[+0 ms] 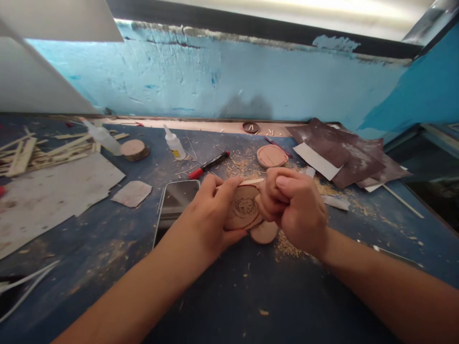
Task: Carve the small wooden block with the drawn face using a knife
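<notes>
Your left hand [211, 215] is at the centre of the frame, fingers clamped on a round wooden slice [244, 209], thumb along its lower edge and the other fingers bent over its upper left side. The slice is tilted with its face turned up toward you; a dark line drawing sits in the middle, and a reddish-brown rim shows at the lower right. Your right hand [299, 203], just right of centre, is curled into a fist, fingers drawn together, thumb folded over the top; the knuckles overlap the right edge of the slice. You cannot tell from this view whether that fist grips anything. Below the gap between your hands, a smaller wooden disc [264, 233] shows partly under the slice, with pale shavings [289, 246] heaped to its right on the dark blue tabletop [215, 306]. Beyond your hands, a ring-marked round [271, 155] lies among more shavings. Left of it, a red-and-black marker [210, 165] lies at a slant, and a white bottle [175, 145] with a pointed tip stands farther left. A dark flat device [175, 200] with a pale edge lies partly behind your left forearm. Upper left: a thick wood disc [134, 150] beside thin wooden sticks [53, 154]. Right side: overlapping dark brown sheets [347, 150].
</notes>
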`<state>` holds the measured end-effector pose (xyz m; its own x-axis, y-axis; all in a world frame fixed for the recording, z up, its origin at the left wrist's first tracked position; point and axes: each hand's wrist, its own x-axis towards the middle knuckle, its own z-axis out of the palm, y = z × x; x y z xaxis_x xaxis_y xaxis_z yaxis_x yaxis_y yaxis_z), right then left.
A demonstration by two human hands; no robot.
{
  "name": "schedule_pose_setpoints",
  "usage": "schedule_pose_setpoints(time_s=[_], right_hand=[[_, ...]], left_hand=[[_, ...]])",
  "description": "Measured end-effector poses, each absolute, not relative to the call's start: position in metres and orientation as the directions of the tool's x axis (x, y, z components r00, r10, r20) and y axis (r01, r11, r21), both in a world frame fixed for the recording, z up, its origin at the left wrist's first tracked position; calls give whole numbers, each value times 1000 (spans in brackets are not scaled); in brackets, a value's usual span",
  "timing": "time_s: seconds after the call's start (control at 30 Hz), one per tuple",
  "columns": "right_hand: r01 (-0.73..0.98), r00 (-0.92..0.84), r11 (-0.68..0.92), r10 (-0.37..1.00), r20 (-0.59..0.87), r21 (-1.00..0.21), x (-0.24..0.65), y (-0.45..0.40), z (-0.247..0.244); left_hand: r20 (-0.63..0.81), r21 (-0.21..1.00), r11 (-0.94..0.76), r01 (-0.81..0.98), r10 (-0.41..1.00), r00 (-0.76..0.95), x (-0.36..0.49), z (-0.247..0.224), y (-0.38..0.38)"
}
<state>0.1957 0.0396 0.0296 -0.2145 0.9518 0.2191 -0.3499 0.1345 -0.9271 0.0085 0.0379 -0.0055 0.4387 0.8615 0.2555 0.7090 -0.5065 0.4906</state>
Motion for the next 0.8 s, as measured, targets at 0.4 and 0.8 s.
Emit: schedule_pose_setpoints(time_s=[0.4,0.8], right_hand=[[-417,-314,41,931,187,-908,204,49,20],[-487,-355,-25,919,172,-873,214,54,14]], left_hand=[[94,468,-396,790,911,402,6,2,39],[126,487,-415,769,904,408,6,2,35]])
